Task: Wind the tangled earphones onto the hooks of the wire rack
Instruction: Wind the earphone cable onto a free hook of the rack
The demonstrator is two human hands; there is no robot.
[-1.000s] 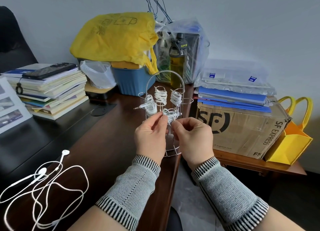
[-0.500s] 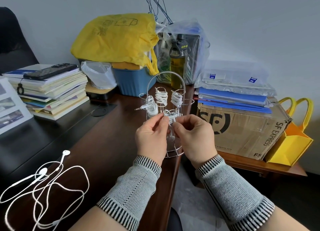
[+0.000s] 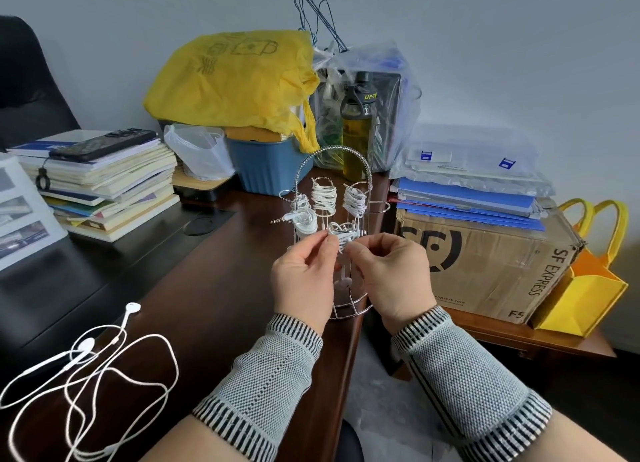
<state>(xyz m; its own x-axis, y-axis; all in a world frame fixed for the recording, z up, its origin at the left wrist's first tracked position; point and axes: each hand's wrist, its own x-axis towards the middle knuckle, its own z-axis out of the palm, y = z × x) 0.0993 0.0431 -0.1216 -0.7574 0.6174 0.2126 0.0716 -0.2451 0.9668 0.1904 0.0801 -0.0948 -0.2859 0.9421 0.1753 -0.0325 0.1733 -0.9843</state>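
Both hands meet at the front of the wire rack (image 3: 335, 219): left hand (image 3: 304, 278) and right hand (image 3: 391, 274) each pinch the white cord of the earphone bundle (image 3: 341, 234) on the nearest hook. Four more wound bundles sit on hooks from ten to one o'clock of it. Loose tangled earphones (image 3: 93, 382) lie on the desk (image 3: 214, 288) at about eight o'clock, well apart from the rack.

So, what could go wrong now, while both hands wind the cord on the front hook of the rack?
1. The wire rack stands at the desk edge; a pull from the left hand or right hand might tip it off.
2. An earbud hangs loose below the hook, so the coil may unwind.
3. The tangled earphones could knot tighter if pulled.
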